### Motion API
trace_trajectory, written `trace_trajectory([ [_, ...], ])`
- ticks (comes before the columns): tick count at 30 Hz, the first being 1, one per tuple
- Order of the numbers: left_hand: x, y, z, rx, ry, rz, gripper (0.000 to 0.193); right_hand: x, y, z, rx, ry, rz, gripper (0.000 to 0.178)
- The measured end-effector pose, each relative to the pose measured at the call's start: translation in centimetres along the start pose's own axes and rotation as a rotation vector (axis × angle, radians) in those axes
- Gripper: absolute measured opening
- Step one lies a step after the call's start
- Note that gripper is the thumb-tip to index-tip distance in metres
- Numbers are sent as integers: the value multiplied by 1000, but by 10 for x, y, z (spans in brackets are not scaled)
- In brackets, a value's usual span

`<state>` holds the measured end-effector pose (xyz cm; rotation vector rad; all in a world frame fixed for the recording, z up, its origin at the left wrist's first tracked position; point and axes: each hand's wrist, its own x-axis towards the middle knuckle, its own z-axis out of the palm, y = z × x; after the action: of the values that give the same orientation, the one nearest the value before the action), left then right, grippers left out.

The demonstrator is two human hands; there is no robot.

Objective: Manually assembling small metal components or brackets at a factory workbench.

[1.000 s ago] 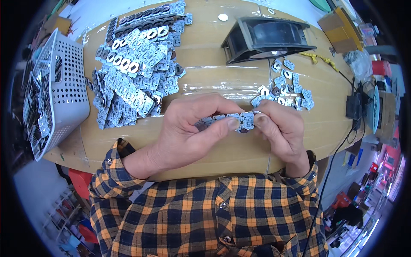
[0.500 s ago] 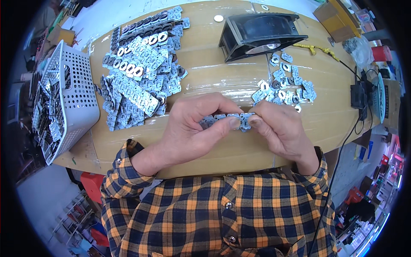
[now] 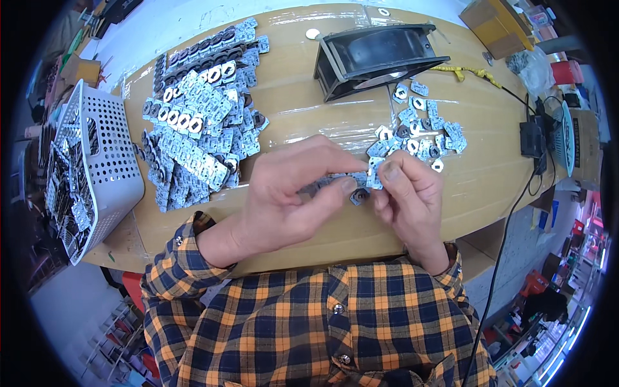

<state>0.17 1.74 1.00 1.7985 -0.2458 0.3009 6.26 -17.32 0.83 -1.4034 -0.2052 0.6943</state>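
Note:
A short strip of small grey-blue circuit boards [image 3: 348, 180] lies between my hands over the near middle of the table. My left hand [image 3: 280, 197] pinches it between thumb and forefinger. At the strip's right end, my right hand [image 3: 412, 193] grips a single small circuit board [image 3: 373, 173] that stands tilted up. Whether that board is still joined to the strip, I cannot tell. Just below the strip shows another small piece with a dark round part [image 3: 358, 197]. Beyond my right hand lies a scattered group of single boards [image 3: 419, 122], some with pale or dark rings.
A large heap of board strips [image 3: 200, 135] covers the table's left side. Left of it, a perforated grey-white basket [image 3: 116, 148] holds more strips. A black boxy fan [image 3: 380, 55] stands at the back, near a yellow-wrapped cable [image 3: 471, 71]. A black power adapter [image 3: 532, 137] sits right.
My right hand has turned, and the end board now stands tilted up instead of lying in line with the strip. The whole scene has shifted slightly left in view.

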Motion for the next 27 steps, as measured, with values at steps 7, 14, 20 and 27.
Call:
trace_trajectory([
  [7, -6, -1, 8, 217, 94, 61, 24, 5, -2, -3, -256, -86, -101, 27],
  [14, -4, -2, 5, 76, 79, -115, 21, 7, 3, -6, -465, 13, -220, 22],
  [20, -8, -13, 7, -89, 135, -155, 21, 15, -3, -11, -1192, 183, -594, 18],
  [27, -10, -4, 3, -416, 38, -360, 19, 6, -14, -11, -623, -154, -368, 10],
])
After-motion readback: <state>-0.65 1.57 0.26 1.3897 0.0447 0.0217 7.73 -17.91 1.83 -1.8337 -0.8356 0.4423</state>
